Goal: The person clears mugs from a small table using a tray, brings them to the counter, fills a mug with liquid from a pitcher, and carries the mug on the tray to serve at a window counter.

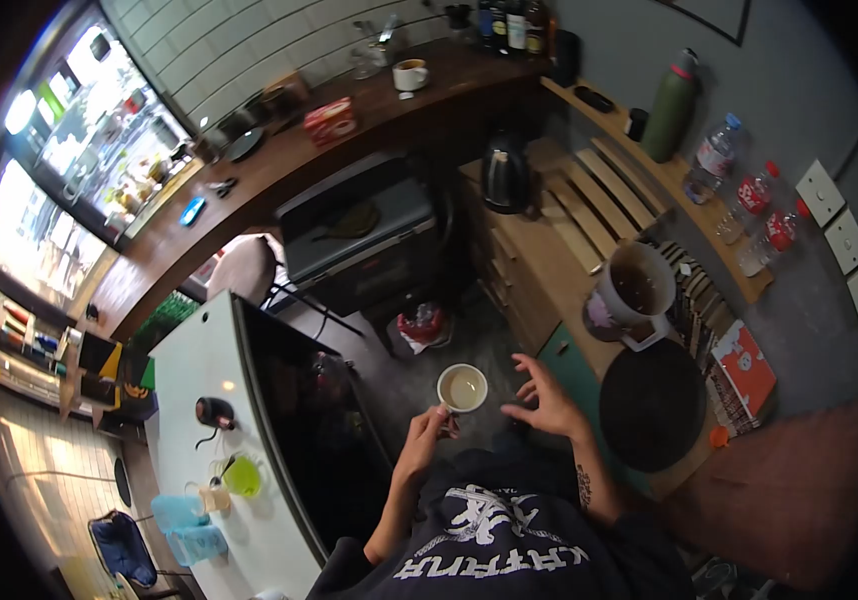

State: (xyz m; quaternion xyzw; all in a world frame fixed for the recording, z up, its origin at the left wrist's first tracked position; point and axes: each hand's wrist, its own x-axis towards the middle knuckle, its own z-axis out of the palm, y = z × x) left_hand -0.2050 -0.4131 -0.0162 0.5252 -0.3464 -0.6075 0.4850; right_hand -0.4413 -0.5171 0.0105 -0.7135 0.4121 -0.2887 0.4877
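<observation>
A white cup (463,388) with some pale liquid at its bottom is held up in front of my body. My left hand (426,437) grips it at the near side, fingers closed about what looks like its handle. To the right of the cup, my right hand (547,398) is raised with nothing in it, thumb and fingers apart. That hand does not touch the cup. Nearest to it on the right stands a large plastic jug (632,290) with dark contents, beside a round black mat (653,405).
On the left is a white-topped counter (184,400) with a green cup (242,476) and blue containers (189,528). A black kettle (505,175) stands on the wooden cabinet. Bottles (712,160) line the right shelf. Another cup (410,75) and a red box (331,121) sit on the far counter.
</observation>
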